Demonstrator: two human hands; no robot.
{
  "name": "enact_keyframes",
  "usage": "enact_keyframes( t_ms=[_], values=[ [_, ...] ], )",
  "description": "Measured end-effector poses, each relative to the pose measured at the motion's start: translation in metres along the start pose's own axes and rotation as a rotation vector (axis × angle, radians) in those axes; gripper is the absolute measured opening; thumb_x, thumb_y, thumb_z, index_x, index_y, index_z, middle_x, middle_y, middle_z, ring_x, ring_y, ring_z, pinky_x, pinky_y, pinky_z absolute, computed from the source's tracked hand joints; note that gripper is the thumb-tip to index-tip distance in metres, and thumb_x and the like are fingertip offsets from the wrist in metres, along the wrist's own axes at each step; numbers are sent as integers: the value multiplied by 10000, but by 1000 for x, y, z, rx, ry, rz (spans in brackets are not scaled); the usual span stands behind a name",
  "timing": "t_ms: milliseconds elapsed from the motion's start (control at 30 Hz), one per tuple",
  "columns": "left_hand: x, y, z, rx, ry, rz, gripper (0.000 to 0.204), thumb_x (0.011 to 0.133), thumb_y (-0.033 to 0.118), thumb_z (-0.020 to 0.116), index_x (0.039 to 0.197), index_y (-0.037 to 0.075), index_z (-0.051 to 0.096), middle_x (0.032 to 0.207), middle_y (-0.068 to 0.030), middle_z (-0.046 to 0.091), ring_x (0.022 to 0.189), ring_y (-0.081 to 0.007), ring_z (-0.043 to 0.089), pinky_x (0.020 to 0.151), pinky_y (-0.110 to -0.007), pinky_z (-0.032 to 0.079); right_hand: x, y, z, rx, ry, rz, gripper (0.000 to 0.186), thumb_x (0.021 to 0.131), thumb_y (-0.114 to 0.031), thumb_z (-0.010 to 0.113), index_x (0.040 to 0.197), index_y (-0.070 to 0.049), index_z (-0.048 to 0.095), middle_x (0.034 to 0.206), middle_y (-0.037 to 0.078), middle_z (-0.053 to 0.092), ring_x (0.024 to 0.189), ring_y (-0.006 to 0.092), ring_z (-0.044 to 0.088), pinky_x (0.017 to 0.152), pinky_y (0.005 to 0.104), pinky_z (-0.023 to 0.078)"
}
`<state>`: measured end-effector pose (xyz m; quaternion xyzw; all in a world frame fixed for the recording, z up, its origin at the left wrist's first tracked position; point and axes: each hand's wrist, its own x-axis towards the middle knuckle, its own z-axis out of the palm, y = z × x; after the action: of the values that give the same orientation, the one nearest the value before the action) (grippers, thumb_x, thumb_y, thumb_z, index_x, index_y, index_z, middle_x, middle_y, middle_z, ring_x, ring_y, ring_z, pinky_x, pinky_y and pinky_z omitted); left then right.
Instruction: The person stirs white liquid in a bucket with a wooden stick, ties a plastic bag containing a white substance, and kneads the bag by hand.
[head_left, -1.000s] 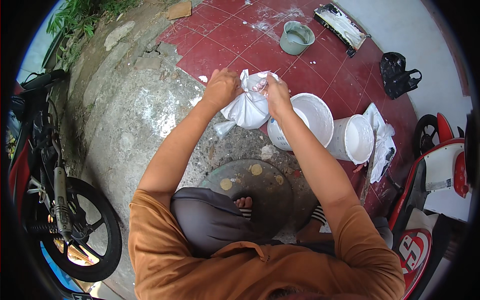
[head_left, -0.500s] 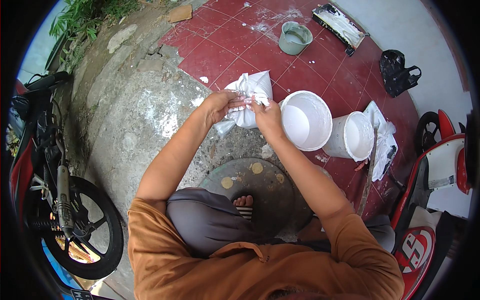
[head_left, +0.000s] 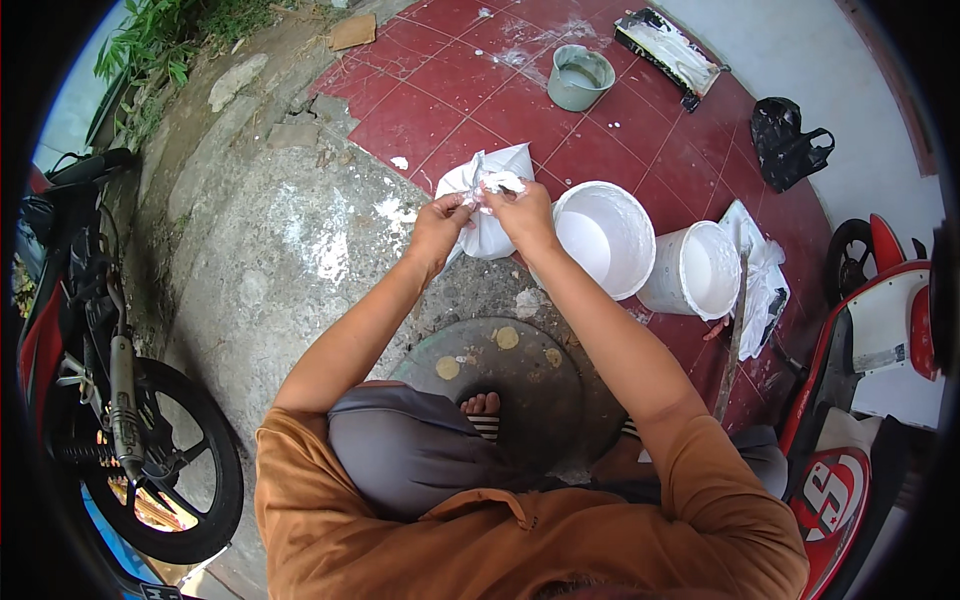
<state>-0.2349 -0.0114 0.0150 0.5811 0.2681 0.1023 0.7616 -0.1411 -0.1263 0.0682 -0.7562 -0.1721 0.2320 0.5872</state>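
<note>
A white plastic sack [head_left: 489,238] rests in front of me where the grey concrete meets the red tiles, its neck gathered and twisted. My left hand [head_left: 438,225] pinches the neck from the left, fingers bent inward. From the right, my right hand [head_left: 524,214] grips the bunched top of the sack, thumb and fingers closed on it. The fingertips of both hands nearly meet and have white smears. Just right of my right hand stands a large white bucket [head_left: 628,212], white inside. Beside it is a smaller white bucket [head_left: 660,272].
A thin stick [head_left: 734,345] leans near a crumpled white plastic bag [head_left: 768,285]. Farther off are a grey-green pot [head_left: 574,96], a black tray with white coating [head_left: 672,52] and a black plastic bag [head_left: 785,145]. Motorbikes flank me, one left [head_left: 125,400], one right [head_left: 835,480].
My left hand's fingers have gone from stretched across the sack's neck to bent and pinching it. My right hand stays on the bunched top. The whole view has shifted slightly.
</note>
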Motion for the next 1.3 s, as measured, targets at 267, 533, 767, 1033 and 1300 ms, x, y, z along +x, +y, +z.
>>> enact_keyframes(
  t_ms=[267, 533, 767, 1033, 1300],
  values=[
    [-9, 3, 12, -248, 17, 4, 184, 942, 96, 606, 1062, -19, 685, 918, -51, 700, 789, -99, 610, 726, -244, 491, 8, -12, 15, -252, 9, 10, 302, 761, -212, 787, 947, 13, 708, 847, 108, 727, 764, 160, 686, 665, 319, 530],
    [1, -10, 12, -414, 133, -72, 124, 947, 93, 593, 964, -8, 661, 902, -88, 690, 765, -146, 621, 733, -281, 499, 6, 7, 20, -55, 25, -36, 291, 740, -86, 738, 972, 65, 651, 869, 166, 720, 771, 250, 722, 682, 350, 573],
    [-3, 7, 44, -539, 245, -102, 98, 917, 43, 611, 976, -34, 598, 788, -80, 655, 682, -139, 597, 622, -273, 485, 13, 37, 17, -88, 155, -39, 293, 799, 12, 681, 1062, 91, 578, 918, 155, 681, 723, 195, 693, 566, 280, 571],
    [3, -10, 22, -551, 396, -107, 149, 925, 1, 584, 1006, -55, 472, 854, -133, 632, 655, -176, 590, 574, -301, 496, 0, 15, 28, 71, 164, 89, 330, 768, -86, 727, 998, 89, 566, 855, 188, 689, 805, 269, 707, 674, 376, 553],
    [9, 10, 17, -376, 326, -312, 119, 913, 6, 592, 963, -82, 530, 817, -117, 624, 614, -166, 564, 528, -284, 453, 7, 36, 26, 107, 166, 162, 353, 786, -70, 734, 1052, 71, 551, 937, 143, 664, 859, 222, 675, 732, 319, 526]
  ],
)
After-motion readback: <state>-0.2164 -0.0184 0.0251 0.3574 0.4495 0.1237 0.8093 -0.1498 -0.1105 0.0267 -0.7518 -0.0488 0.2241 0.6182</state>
